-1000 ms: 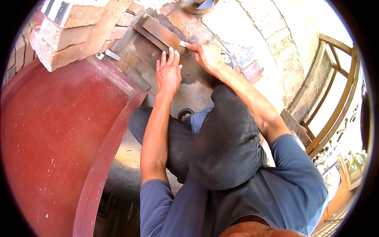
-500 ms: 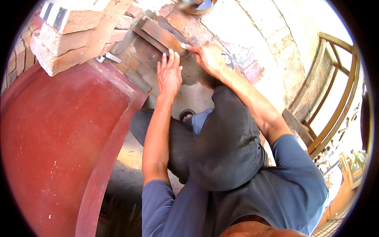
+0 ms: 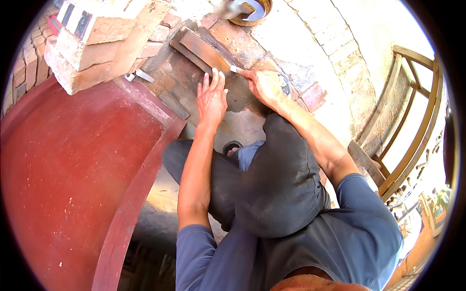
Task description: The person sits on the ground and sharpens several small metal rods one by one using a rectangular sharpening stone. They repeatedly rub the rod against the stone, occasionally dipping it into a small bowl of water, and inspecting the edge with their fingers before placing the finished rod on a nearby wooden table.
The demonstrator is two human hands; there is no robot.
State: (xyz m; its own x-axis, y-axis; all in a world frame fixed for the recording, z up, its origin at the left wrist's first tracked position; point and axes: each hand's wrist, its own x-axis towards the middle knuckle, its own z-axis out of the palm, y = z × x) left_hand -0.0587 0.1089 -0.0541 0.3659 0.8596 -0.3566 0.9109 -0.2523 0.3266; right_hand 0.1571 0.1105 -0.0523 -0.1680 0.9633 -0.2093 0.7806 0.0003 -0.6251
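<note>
A long, brown, bar-shaped block point(image 3: 206, 51) lies slantwise on a darker wooden-looking base, on wet-looking brickwork in front of me. My left hand point(image 3: 211, 101) is open, its fingers stretched out and the tips at the near edge of the block. My right hand point(image 3: 266, 87) is closed around a small metal tool with a bright, flat end point(image 3: 234, 69), which meets the right end of the block. The fist hides the rest of the tool, so its kind does not show.
A round metal bowl point(image 3: 259, 18) of liquid, with a brownish thing in it, stands beyond the block. Stacked bricks point(image 3: 104, 48) rise at the upper left. A red panel point(image 3: 82, 179) fills the left side. A wooden frame point(image 3: 417, 126) stands at right.
The whole view has shifted slightly downward and to the right, and more of the bowl shows. Both hands keep nearly the same places at the block.
</note>
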